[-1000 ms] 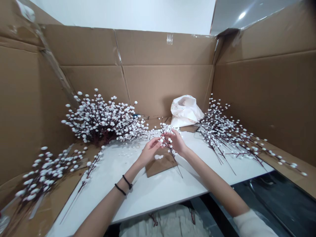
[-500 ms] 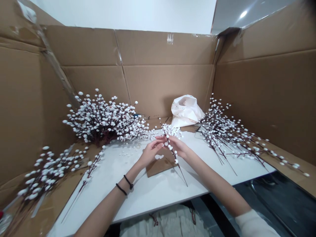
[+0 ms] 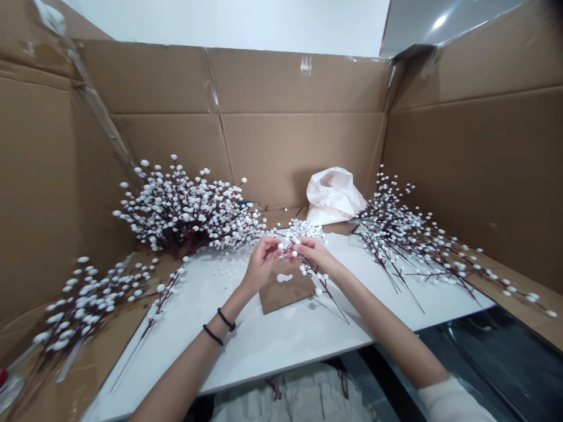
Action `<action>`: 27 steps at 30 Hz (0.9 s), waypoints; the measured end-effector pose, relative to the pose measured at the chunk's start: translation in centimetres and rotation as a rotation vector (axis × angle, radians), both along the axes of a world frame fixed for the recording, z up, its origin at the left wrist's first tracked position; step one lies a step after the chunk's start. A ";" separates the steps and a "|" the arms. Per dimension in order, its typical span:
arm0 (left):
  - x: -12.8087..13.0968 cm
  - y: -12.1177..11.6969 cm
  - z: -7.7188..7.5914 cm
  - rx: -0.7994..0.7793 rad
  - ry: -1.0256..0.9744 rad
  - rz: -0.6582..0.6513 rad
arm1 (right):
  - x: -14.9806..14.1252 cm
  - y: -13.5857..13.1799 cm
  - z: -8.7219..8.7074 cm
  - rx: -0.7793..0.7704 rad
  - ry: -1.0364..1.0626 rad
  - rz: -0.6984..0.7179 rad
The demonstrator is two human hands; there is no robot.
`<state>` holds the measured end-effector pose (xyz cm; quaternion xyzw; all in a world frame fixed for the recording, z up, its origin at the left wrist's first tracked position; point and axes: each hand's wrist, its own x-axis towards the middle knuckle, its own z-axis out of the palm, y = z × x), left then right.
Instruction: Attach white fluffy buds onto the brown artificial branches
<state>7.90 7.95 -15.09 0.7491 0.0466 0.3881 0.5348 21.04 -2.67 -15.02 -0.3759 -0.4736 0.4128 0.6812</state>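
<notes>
My left hand [image 3: 260, 264] and my right hand [image 3: 316, 253] meet above the middle of the white table [image 3: 264, 340]. Both pinch a dark twig with white buds [image 3: 317, 280], whose bare stem slants down to the right beneath my right wrist. The fingertips of my left hand close on a white bud near the twig's upper end. Under the hands lies a brown cardboard piece [image 3: 281, 291] with a small white bit on it. Two black bands circle my left wrist.
A big bunch of budded twigs [image 3: 185, 211] stands at the back left, another [image 3: 83, 302] lies at the near left, and a spread pile [image 3: 413, 240] lies at the right. A white plastic bag [image 3: 332, 196] sits at the back. Cardboard walls [image 3: 281, 135] surround the table.
The twig has slid down and to the right through my right hand, so its stem now reaches further right. My left hand has risen slightly and closed on a bud.
</notes>
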 end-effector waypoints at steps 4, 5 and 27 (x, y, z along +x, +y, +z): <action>-0.1 -0.2 0.2 -0.042 0.009 -0.064 | -0.1 0.2 -0.2 0.018 0.024 0.009; -0.1 -0.2 0.2 -0.041 0.016 -0.083 | -0.1 0.3 -0.3 0.019 0.035 0.006; 0.1 -0.3 -0.4 -0.127 0.012 -0.123 | -0.3 0.3 -0.3 -0.020 0.037 -0.032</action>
